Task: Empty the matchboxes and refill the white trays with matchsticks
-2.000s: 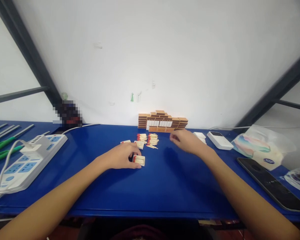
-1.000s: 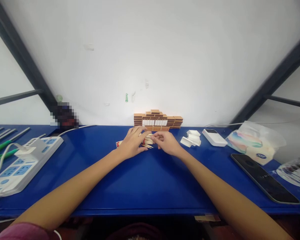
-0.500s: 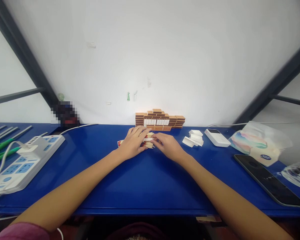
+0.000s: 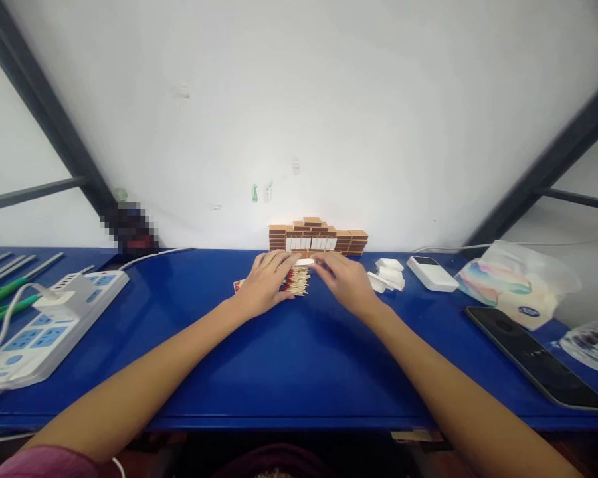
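The blue desk (image 4: pixel 299 358) fills the view. A power strip (image 4: pixel 44 325) lies near its left edge and a dark phone (image 4: pixel 535 355) near its right edge. A stack of boxes (image 4: pixel 319 239) stands at the back edge, against the wall.

The left hand (image 4: pixel 266 282) and the right hand (image 4: pixel 347 282) meet just in front of that stack, near the middle of the back edge. Half a second back, both hands lie low on the pile of matches (image 4: pixel 297 285) and squeeze it together. Now the right hand is a bit further back and to the right, and more of the pile shows between the hands.

A small white tray (image 4: pixel 303 261) is new between the fingertips. It sits just above the back of the pile. The fingers of both hands look pinched on its two ends, the left hand on the left end and the right hand on the right end.

So the hands seem done with pushing the sticks into a heap, and they are busy with the tray now. The matches lie loose on the desk under it. Spare trays (image 4: pixel 389 275) lie just right of the right hand.
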